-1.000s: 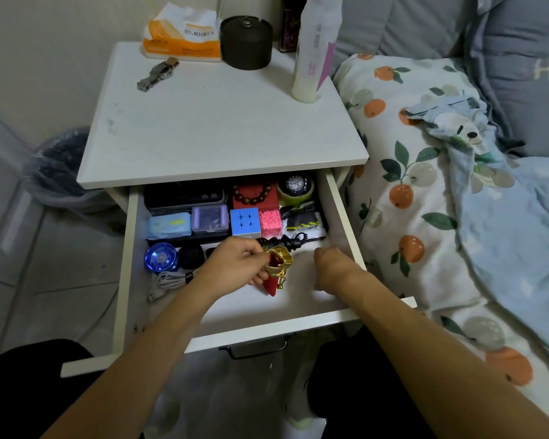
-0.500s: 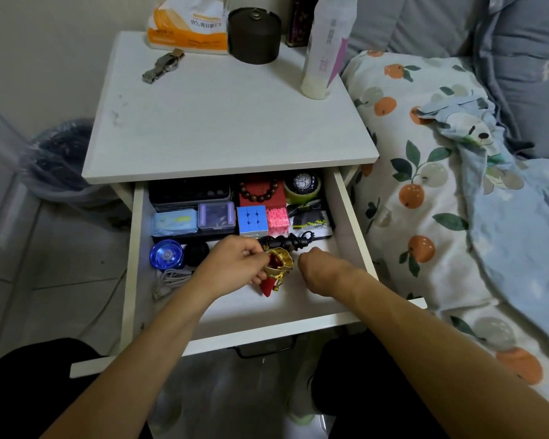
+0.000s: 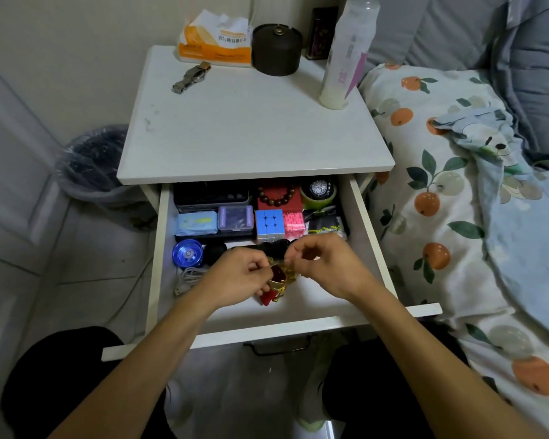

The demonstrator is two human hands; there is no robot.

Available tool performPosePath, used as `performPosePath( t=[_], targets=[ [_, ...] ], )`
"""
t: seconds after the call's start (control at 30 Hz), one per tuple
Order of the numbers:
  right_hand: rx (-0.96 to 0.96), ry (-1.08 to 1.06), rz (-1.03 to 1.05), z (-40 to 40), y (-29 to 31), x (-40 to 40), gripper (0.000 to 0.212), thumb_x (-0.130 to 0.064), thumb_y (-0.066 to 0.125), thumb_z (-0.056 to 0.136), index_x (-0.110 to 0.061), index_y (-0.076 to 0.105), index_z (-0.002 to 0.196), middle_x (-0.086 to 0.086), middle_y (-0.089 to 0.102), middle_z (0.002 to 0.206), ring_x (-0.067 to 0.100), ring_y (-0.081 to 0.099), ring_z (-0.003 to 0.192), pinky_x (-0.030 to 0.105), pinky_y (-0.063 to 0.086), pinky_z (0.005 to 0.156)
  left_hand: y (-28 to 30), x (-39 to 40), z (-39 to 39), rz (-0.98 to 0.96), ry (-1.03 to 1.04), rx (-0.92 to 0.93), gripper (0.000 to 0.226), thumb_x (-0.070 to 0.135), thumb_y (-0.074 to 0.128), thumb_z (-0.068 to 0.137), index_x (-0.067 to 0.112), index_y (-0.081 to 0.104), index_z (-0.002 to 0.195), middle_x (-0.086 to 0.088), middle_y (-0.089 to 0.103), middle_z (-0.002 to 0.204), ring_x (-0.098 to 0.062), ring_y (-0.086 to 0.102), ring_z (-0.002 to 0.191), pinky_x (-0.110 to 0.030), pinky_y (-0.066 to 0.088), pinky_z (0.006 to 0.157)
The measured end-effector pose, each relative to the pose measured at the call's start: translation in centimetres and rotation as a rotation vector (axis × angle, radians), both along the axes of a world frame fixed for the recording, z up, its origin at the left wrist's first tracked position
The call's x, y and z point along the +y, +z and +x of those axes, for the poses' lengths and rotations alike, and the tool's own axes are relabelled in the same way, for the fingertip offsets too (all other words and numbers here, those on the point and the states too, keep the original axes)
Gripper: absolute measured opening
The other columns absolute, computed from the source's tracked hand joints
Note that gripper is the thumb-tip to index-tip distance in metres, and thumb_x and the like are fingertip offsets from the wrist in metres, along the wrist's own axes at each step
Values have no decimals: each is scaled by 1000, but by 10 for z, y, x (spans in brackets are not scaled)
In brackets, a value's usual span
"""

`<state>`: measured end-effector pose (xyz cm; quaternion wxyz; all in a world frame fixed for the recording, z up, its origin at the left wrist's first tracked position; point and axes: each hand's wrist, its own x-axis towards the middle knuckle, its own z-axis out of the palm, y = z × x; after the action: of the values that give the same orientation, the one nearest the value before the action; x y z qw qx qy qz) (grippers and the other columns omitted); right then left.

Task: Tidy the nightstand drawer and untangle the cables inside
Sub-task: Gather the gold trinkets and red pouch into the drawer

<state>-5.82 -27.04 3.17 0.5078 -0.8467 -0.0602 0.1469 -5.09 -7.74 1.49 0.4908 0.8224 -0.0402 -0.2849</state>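
The white nightstand drawer (image 3: 366, 226) stands pulled out. Over its front half both my hands meet on a red and gold ornament (image 3: 278, 280). My left hand (image 3: 235, 277) grips it from the left. My right hand (image 3: 324, 267) pinches its upper gold part from the right. A coiled white USB cable (image 3: 187, 278) lies at the drawer's front left, apart from both hands. A black object (image 3: 274, 248) lies just behind my fingers, partly hidden.
Further back in the drawer lie a blue yo-yo (image 3: 187, 253), a cube puzzle (image 3: 269, 224), a pink box (image 3: 293, 221), a bead bracelet (image 3: 278, 196), a watch (image 3: 320, 190). The nightstand top (image 3: 251, 134) holds tissues, a wristwatch, a dark jar, a bottle. Bin at left, bed at right.
My right hand moved left from the drawer floor and took hold of the ornament's top beside my left hand. The ornament stays in my left hand. The camera view shifted a little.
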Motion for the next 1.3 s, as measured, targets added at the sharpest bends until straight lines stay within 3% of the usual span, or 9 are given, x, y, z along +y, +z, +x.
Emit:
performPosePath(
  t=[0.2,0.33,0.43,0.5,0.6,0.7,0.87,1.1,1.3],
  targets=[
    [-25,58,-4,-2,-3,11,9,-9,67,91,-10,76,90,-10,68,74,-6,57,63,9,43,60,8,13,-10,-11,-26,-61,22,11,56,96,17,65,77,8,72,70,-6,71,71,-13,50,58],
    [-44,-6,16,-6,-9,14,11,-13,66,92,-16,76,92,-27,65,66,-9,58,63,6,41,59,10,24,-16,-17,2,-62,21,8,56,96,16,65,78,9,72,70,-5,71,71,-13,50,58],
    [-24,-76,-11,-6,-13,16,15,-18,65,93,-28,70,83,-21,67,71,-3,61,68,13,46,64,11,39,-21,7,36,-84,20,8,56,96,15,65,79,10,73,72,-3,71,70,-13,50,58],
    [73,-39,-228,-2,-18,18,11,-25,63,94,-23,69,84,-9,67,80,10,64,77,26,50,70,12,55,-22,2,99,-92,19,5,55,95,11,65,80,8,73,70,-3,70,67,-12,50,57],
    [314,256,-785,3,-31,30,29,-33,57,94,-8,65,107,8,64,107,23,61,97,28,45,76,12,80,-20,25,169,-106,21,3,54,94,10,65,78,1,73,69,-7,70,64,-13,50,56],
    [498,553,-977,2,-40,53,31,-27,54,93,-5,63,113,12,61,121,25,57,94,29,43,75,9,98,-20,52,221,-104,23,4,55,93,11,65,73,0,74,69,-9,70,63,-11,48,54],
    [480,756,-942,13,-44,104,12,-17,51,92,-7,57,87,5,56,87,16,53,70,29,44,64,10,117,-19,20,313,-146,22,5,56,92,11,66,73,2,73,67,-10,70,61,-12,48,52],
    [407,953,-669,9,-49,184,37,-15,47,98,-9,57,133,9,56,135,26,53,119,34,43,95,10,138,-22,17,363,-173,21,8,56,91,14,66,74,3,73,67,-9,71,63,-16,51,58],
    [431,1045,-647,9,-49,190,41,-8,41,99,-12,52,139,9,53,140,25,50,125,31,40,99,6,141,-22,44,360,-162,20,13,58,90,19,65,72,6,72,67,-8,70,63,-28,55,66]
  ],
)
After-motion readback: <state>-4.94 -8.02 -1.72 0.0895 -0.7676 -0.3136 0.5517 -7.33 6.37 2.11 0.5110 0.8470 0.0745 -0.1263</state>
